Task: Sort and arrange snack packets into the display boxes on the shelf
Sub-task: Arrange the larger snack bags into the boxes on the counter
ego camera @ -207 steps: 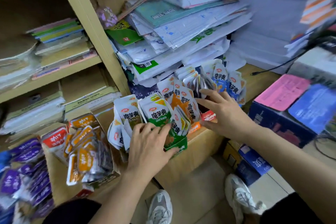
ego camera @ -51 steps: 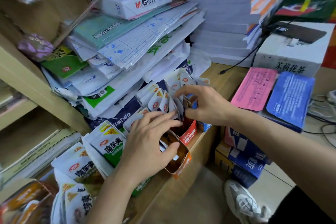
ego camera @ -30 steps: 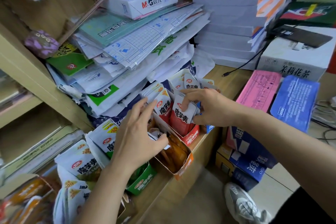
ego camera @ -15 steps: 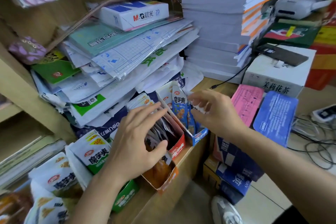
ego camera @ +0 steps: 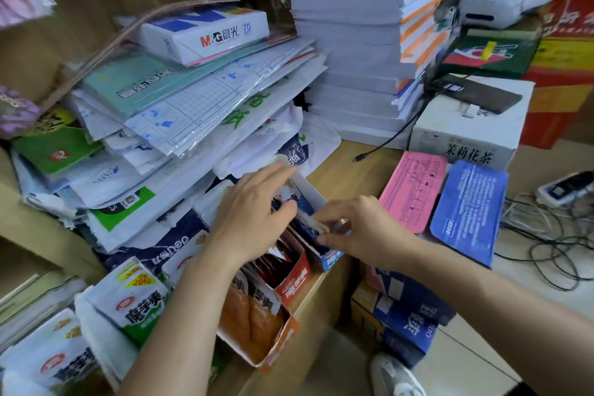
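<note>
Three open display boxes stand in a row along the shelf edge: an orange box (ego camera: 276, 346) nearest me, a red box (ego camera: 294, 281) behind it and a blue box (ego camera: 331, 259) farthest right. Snack packets fill all three. My left hand (ego camera: 254, 219) lies over the red and blue boxes, its fingers spread and pressing on the blue packets (ego camera: 289, 199). My right hand (ego camera: 360, 228) sits at the blue box's right rim and pinches the top edge of a snack packet (ego camera: 313, 222). Green-and-white packets (ego camera: 138, 309) lean at the lower left.
A slanting heap of plastic-wrapped paper packs (ego camera: 180, 112) rises behind the boxes, topped by a white M&G ream (ego camera: 205, 35). Stacked white paper (ego camera: 350, 51) stands at the back. A pink pad (ego camera: 414, 190), a blue pad (ego camera: 466, 209) and a white carton (ego camera: 472, 125) lie right; cables (ego camera: 546, 244) trail far right.
My left hand has shifted right, from the red box onto the blue box's packets. My right hand has dropped to the blue box's rim and pinched a packet. The view has drifted right.
</note>
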Action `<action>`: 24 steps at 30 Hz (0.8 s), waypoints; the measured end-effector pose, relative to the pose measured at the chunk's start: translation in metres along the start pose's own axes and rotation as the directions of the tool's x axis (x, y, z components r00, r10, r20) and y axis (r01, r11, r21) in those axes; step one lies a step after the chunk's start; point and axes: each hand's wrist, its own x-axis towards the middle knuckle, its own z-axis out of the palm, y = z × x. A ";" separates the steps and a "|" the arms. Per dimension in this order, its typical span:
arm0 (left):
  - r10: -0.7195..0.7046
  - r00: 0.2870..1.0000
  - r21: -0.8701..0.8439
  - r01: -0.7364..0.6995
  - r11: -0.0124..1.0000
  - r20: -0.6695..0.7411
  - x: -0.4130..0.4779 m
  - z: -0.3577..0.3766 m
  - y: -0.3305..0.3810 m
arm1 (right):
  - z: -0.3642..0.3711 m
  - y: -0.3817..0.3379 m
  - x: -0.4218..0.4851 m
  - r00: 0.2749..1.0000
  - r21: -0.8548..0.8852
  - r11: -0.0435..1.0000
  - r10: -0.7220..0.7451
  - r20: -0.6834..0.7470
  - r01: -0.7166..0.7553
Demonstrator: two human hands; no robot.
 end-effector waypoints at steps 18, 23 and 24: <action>-0.311 0.945 0.343 0.261 0.902 0.100 0.035 -0.016 -0.024 | 0.011 0.002 -0.005 0.994 -0.052 0.998 -0.034 0.100 0.040; -0.345 0.914 0.323 0.268 0.908 0.212 0.049 -0.019 -0.022 | 0.014 0.002 -0.007 0.994 -0.051 0.998 -0.034 0.102 0.039; -0.341 0.918 0.330 0.264 0.906 0.202 0.050 -0.018 -0.021 | 0.016 0.002 -0.008 0.994 -0.043 0.998 -0.036 0.103 0.041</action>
